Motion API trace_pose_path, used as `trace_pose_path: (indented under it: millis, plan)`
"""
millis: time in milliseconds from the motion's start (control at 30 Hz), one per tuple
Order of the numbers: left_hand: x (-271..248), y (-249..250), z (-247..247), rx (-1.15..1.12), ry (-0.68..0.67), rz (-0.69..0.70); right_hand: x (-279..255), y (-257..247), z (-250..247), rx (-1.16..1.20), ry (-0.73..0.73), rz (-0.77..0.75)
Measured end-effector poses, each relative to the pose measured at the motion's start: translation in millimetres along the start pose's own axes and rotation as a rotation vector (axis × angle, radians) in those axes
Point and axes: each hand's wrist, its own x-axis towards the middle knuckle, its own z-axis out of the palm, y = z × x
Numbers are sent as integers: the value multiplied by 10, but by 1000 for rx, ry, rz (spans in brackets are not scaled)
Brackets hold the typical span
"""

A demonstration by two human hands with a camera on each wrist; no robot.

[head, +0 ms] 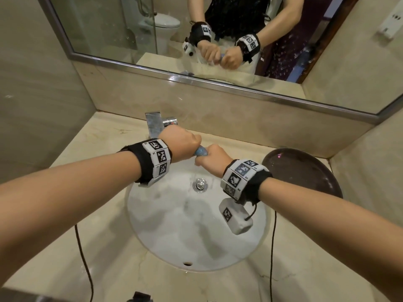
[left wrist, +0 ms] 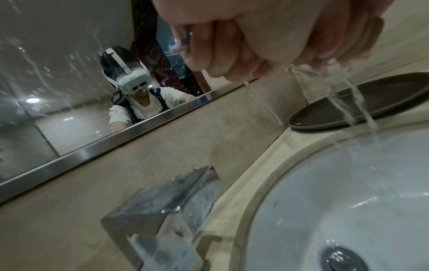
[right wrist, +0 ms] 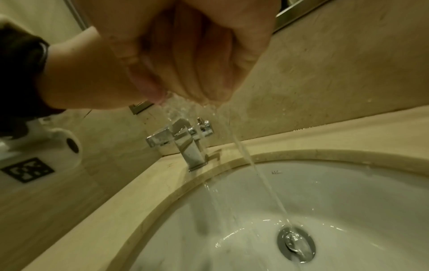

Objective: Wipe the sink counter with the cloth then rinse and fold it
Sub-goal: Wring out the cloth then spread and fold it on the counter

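A wet blue cloth (head: 201, 151) is bunched into a tight roll between my two fists, held above the back of the white sink basin (head: 174, 232). My left hand (head: 181, 147) grips its left end and my right hand (head: 212, 159) grips its right end. Only a small blue part shows between the fists. A frayed edge of the cloth (left wrist: 311, 68) sticks out under my left hand (left wrist: 255, 42). Water streams down from my right hand (right wrist: 185, 60) into the drain (right wrist: 296, 244). Nearly all of the cloth is hidden inside the fists.
The chrome faucet (head: 157, 124) stands behind my left hand on the beige marble counter (head: 72, 153). A dark round plate (head: 305, 171) lies on the counter at the right. A mirror (head: 218, 40) runs along the back wall. Wrist cables hang over the counter's front.
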Motion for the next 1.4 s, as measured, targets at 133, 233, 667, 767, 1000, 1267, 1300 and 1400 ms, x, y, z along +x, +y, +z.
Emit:
trace_pose_path:
  millis: [133, 233, 667, 767, 1000, 1267, 1300, 1400]
  plan:
    - [35, -8, 54, -38, 59, -15, 7, 5, -23, 4, 27, -19]
    - [6, 46, 154, -163, 93, -72, 39, 68, -41, -193, 30, -49]
    - [-101, 38, 223, -123, 47, -171, 19, 72, -107, -400, 57, -156]
    - [-128, 28, 245, -172, 43, -191, 35, 72, -100, -398, 47, -172]
    - [-224, -88, 251, -668, 93, -383, 91, 75, -78, -309, 95, -294]
    - [-384, -254, 233, -851, 100, -416, 81, -193, 65, -251, 238, -561]
    - [-418, -272, 235, -860, 95, -414, 87, -231, 77, -248, 239, -566]
    - [-530, -330, 273, -955, 74, -411, 78, -362, 107, -298, 213, -560]
